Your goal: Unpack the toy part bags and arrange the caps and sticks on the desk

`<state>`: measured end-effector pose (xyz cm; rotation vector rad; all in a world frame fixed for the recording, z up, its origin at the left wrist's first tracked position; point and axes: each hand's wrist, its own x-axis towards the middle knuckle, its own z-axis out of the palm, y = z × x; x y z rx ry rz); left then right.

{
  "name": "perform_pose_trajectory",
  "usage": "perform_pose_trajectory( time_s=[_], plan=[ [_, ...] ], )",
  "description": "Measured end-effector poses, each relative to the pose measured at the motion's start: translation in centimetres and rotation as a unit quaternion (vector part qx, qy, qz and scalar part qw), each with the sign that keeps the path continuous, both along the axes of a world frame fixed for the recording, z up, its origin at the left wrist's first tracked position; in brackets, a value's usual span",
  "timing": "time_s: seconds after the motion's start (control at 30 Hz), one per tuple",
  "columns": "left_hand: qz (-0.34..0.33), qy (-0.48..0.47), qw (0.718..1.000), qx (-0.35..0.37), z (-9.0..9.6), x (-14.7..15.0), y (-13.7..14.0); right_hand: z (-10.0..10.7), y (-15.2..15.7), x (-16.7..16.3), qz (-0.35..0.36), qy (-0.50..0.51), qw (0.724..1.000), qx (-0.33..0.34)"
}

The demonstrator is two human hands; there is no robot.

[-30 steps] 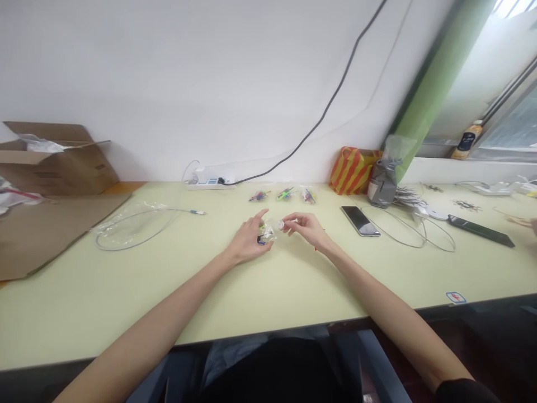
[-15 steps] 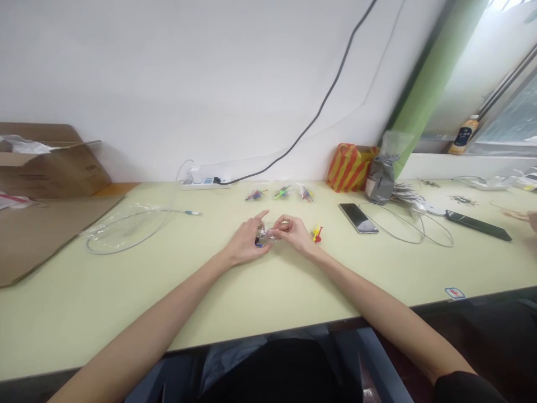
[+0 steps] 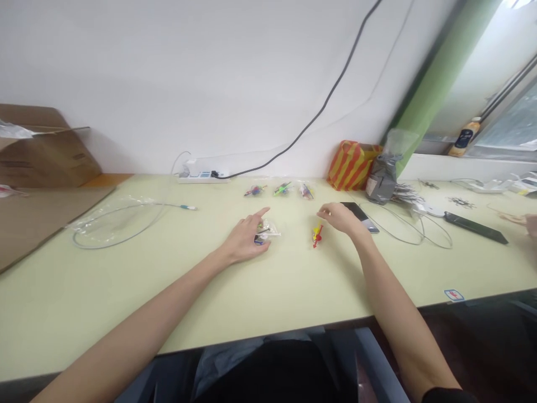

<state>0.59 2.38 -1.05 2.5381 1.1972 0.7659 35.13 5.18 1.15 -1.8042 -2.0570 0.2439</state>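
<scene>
My left hand (image 3: pixel 245 238) rests on the table around a small clear plastic bag (image 3: pixel 271 228) with white, green, black and blue parts. Its index finger points outward and the thumb lies below, with the bag between; some fingers are hidden. My right hand (image 3: pixel 338 217) hovers just behind a small yellow and red plastic piece (image 3: pixel 318 235), its fingers curled together. Whether anything sits between those fingertips is hidden. Farther back lie three bagged sets of small coloured parts: blue and red (image 3: pixel 255 191), green (image 3: pixel 282 189), and mixed red and blue (image 3: pixel 306 192).
A phone (image 3: pixel 361 217) lies partly behind my right hand. Cables (image 3: pixel 126 215) and an open cardboard box (image 3: pixel 46 154) are at left. A power strip (image 3: pixel 203 178) stands by the wall. A striped bag (image 3: pixel 351 165) and grey pouch (image 3: pixel 381 179) stand back right.
My right hand has left the clear bag and moved right, over beside the yellow and red piece. My left hand has stayed by the bag. The view has shifted slightly.
</scene>
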Motion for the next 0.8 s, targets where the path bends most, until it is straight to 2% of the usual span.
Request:
perform_pose_trajectory(
  time_s=[0.1, 0.2, 0.43, 0.6, 0.67, 0.8],
  plan=[
    [0.0, -0.003, 1.0, -0.002, -0.1, 0.0, 0.2, -0.6, 0.5, 1.1, 0.033, 0.06, 0.994, -0.09],
    [-0.002, 0.002, 1.0, 0.001, 0.0, 0.1, 0.2, -0.7, 0.7, 0.5, 0.059, 0.184, 0.974, -0.119],
    [0.02, 0.007, 1.0, 0.003, 0.4, 0.1, -0.1, -1.0, 0.4, -1.5, 0.029, 0.314, 0.945, -0.089],
    [0.027, 0.02, 0.999, 0.004, 0.1, -0.1, 0.2, -1.5, 0.7, -2.0, 0.009, 0.409, 0.911, -0.049],
    [0.026, 0.024, 0.999, 0.003, 0.0, -0.1, 0.3, -1.3, 0.6, -2.7, 0.017, 0.45, 0.892, -0.038],
    [0.028, 0.022, 0.999, -0.002, -0.1, -0.1, 0.3, -0.5, -0.1, -4.9, 0.07, 0.541, 0.837, -0.037]
  ],
)
